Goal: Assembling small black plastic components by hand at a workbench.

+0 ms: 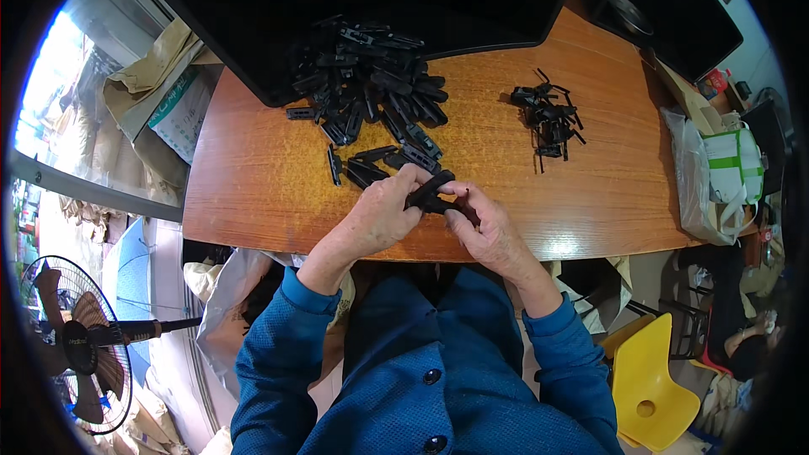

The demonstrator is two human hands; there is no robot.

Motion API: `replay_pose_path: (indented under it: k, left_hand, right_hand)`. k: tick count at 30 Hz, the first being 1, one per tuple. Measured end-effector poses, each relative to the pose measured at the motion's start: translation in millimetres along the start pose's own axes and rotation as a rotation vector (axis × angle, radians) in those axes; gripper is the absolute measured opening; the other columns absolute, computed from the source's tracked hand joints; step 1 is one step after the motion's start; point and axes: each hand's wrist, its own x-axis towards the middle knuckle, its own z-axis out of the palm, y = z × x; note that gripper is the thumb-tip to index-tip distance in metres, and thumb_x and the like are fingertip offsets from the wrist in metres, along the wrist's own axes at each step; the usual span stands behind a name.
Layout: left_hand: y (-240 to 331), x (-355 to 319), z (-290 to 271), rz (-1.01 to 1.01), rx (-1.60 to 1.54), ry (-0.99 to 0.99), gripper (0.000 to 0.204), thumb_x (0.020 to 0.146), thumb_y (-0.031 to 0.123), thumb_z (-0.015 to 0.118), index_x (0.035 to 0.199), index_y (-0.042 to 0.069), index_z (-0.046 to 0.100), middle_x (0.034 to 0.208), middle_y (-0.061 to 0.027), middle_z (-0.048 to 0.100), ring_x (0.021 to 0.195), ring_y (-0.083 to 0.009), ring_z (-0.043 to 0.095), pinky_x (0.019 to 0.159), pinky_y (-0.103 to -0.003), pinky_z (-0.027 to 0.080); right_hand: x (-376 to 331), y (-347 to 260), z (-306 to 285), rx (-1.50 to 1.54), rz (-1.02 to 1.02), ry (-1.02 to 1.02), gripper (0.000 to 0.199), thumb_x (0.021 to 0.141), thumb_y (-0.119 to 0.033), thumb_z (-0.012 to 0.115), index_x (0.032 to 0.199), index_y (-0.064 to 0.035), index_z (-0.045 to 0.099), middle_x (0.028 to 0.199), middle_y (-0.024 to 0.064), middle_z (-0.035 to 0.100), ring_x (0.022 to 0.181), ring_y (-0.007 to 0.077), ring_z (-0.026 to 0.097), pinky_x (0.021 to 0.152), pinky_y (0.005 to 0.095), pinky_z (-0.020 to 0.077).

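Note:
Both hands meet over the near edge of a brown wooden table point(607, 194). Between them is a black plastic piece point(433, 191) with crossing long parts; its exact kind does not show. My left hand point(383, 211) has closed fingers on its left side. My right hand point(487, 229) pinches the right end with thumb and fingers. Just beyond my left hand, several loose black plastic parts point(367, 172) lie on the wood. They trail from a large heap of similar long black parts point(362, 76). Farther right sits a small cluster of black pieces point(552, 122) with thin arms sticking out.
A large black panel point(472, 0) stands across the table's far side. Left are a paper sack point(152, 76) and a standing fan point(80, 347). A plastic bag point(695, 185) hangs at the right edge, near a yellow chair point(649, 388). Another person point(746, 345) sits far right.

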Motion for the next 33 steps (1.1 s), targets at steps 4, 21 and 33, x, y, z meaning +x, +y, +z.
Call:
replay_pose_path:
  k: [4,21,33]
  left_hand:
    - [11.4,1.2,-0.2,-0.004,0.183,-0.087,0.041,0.075,-0.002,0.055,0.115,0.000,0.050,0.092,-0.0132,0.065,0.088,-0.0186,0.064,0.077,-0.032,0.048]
    - [-2.6,4.2,65.7,-0.264,-0.879,0.458,0.026,0.089,0.003,0.058,0.114,-0.001,0.056,0.103,-0.0049,0.063,0.086,-0.0091,0.057,0.078,-0.022,0.046]
    - [4.2,4.6,46.9,-0.181,-0.684,0.442,0.023,0.088,0.002,0.059,0.110,-0.001,0.055,0.101,-0.0095,0.064,0.092,-0.0137,0.061,0.084,-0.025,0.047]
  right_hand:
    - [-0.3,13.6,5.6,0.033,0.003,0.034,0.026,0.090,-0.001,0.053,0.115,-0.0037,0.052,0.075,-0.0008,0.053,0.058,0.0048,0.049,0.053,0.0200,0.0403]
    - [5.7,32.8,26.0,0.555,0.297,0.236,0.021,0.093,-0.008,0.053,0.112,-0.0010,0.046,0.082,0.0055,0.058,0.064,0.0069,0.055,0.053,0.0197,0.0449]
    - [12.5,55.6,32.2,0.420,0.182,0.286,0.028,0.084,-0.014,0.069,0.105,-0.0006,0.056,0.078,0.0018,0.055,0.071,0.0094,0.055,0.063,0.0232,0.0455]
